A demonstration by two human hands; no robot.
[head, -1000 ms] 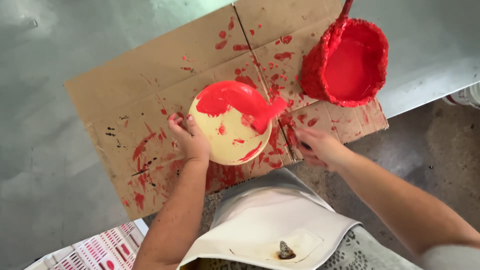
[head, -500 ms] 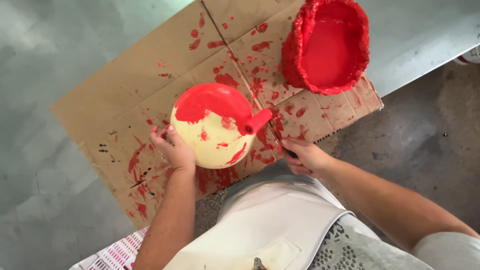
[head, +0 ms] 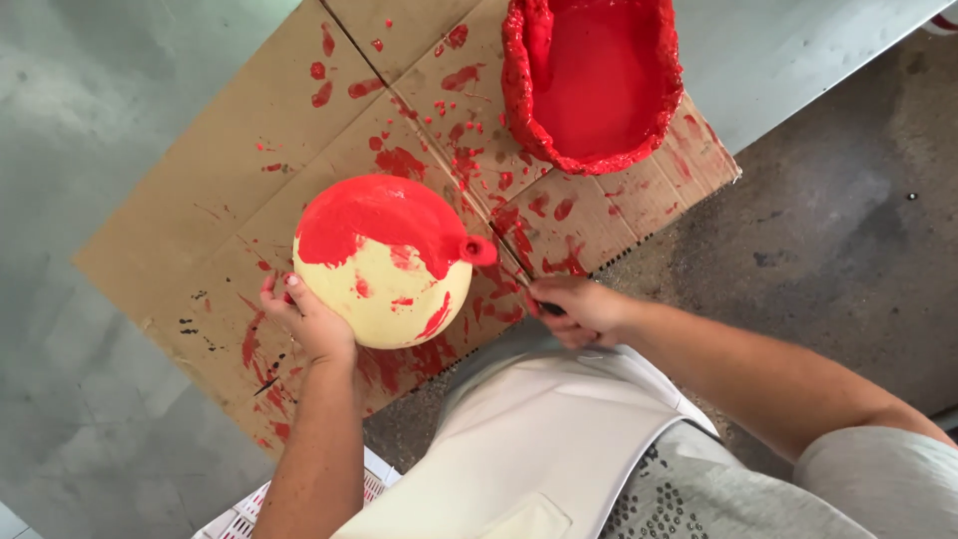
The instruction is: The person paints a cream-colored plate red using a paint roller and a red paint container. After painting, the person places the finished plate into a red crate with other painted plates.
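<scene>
One round cream ball [head: 384,265], half coated in red paint, sits over a paint-spattered brown cardboard sheet [head: 200,210], cupped by the left hand [head: 314,319]. The right hand [head: 579,307] is clenched around one paint roller handle [head: 547,308]. One red paint-filled tub [head: 594,80] stands beyond.

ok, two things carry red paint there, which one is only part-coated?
The cream ball in the left hand: red covers just its top, cream below. The bucket behind it is red all over, rim included.
</scene>
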